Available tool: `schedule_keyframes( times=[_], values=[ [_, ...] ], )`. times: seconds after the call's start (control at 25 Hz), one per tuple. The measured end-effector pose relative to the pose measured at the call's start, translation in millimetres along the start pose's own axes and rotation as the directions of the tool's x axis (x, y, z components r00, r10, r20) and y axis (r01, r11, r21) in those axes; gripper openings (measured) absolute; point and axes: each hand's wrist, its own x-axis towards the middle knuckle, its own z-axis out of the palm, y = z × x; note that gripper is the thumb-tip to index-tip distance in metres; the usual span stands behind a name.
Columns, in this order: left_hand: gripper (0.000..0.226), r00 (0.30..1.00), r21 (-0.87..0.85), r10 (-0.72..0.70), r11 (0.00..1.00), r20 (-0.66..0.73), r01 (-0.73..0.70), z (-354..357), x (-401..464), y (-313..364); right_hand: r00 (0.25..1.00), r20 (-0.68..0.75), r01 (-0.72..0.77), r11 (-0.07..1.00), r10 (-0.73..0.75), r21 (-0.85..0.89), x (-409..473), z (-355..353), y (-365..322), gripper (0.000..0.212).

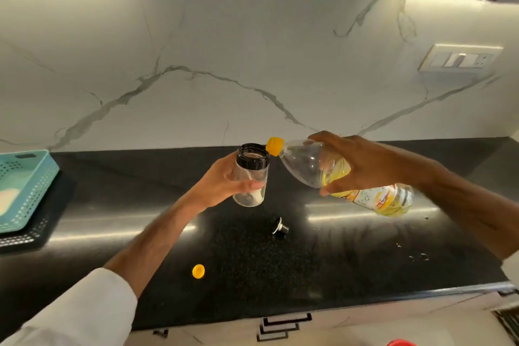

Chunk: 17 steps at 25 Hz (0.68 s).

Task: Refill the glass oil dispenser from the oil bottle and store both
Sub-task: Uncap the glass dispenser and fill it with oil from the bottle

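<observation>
Black speckled countertop (252, 261) under a white marble-veined backsplash (252, 50), lit from under the cabinets. Landmark: the glass oil dispenser (250, 177), held up over the counter, mid-frame.

Left hand (222, 182) — fingers curled round the dispenser body, thumb across the front glass, firm wrap. Dispenser upright, slightly tilted, black collar on top with the mouth open; little or nothing inside, hard to tell through the glass.

Right hand (362, 163) — fingers and thumb clamped around the oil bottle (345, 177) just right of the dispenser. Bottle tipped nearly sideways, yellow neck almost touching the dispenser's black rim; contact unclear. Yellow oil sits in the bottle's lower half, label partly hidden by the palm, text unreadable. No stream of oil can be made out.

Below the dispenser on the counter: a small metal-and-black pourer stopper (279, 226) lying on its side. Further below-left of it, a yellow cap (198, 271), loose. Far left of the dispenser, a teal perforated basket (25, 188), cut off by the frame edge. Up-right, a wall switch plate (460, 57). White sleeves at both lower corners; drawer handles (283, 326) at the bottom edge.
</observation>
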Motion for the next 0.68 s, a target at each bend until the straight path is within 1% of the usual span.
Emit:
schedule_keyframes(
  times=[0.12, 0.28, 0.48, 0.68],
  values=[
    [0.063, 0.997, 0.020, 0.060, 0.998, 0.039, -0.061, -15, 17, 30, 1.000, -0.013, -0.015, 0.999, 0.014, -0.049, 11, -35, -2, 0.089],
    [0.072, 0.993, 0.075, 0.116, 0.990, 0.036, -0.119, -29, 33, 59, 1.000, -0.025, -0.012, 0.995, 0.010, -0.102, 23, -70, -8, 0.087],
    [0.063, 0.984, 0.145, 0.167, 0.974, 0.059, -0.174, -39, 46, 79, 0.999, -0.027, -0.036, 0.992, 0.032, -0.124, 31, -98, -17, 0.084],
    [0.078, 0.980, 0.140, 0.190, 0.970, 0.059, -0.197, -43, 52, 89, 0.999, 0.034, -0.026, 0.978, 0.034, -0.207, 40, -126, -28, 0.083]
  ],
)
